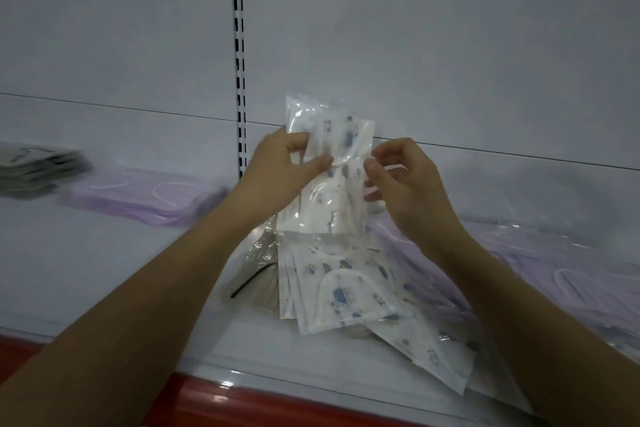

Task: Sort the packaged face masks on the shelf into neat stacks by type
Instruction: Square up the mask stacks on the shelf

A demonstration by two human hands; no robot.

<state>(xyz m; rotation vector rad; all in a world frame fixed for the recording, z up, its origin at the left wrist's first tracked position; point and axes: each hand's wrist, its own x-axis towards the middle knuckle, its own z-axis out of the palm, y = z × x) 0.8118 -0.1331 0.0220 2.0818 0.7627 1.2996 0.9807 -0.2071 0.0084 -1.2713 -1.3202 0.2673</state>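
Packaged face masks with a printed pattern (329,163), a few sealed packets held upright together, are gripped above the shelf (104,270) by both hands: the left hand (284,170) pinches the left edge between thumb and curled fingers, and the right hand (398,180) pinches the right edge with its fingertips. The step in hand appears to be squaring these same-type packets into an even bundle. The next move likely calls for lowering the bundle flat onto a matching stack with edges aligned. Directly beneath the hands lies a loose, fanned pile of printed packets (346,295), partly overhanging the shelf front. Purple masks (145,198) form a pile to the left, with more purple packets (554,270) to the right. A dark stack (38,166) sits far left.
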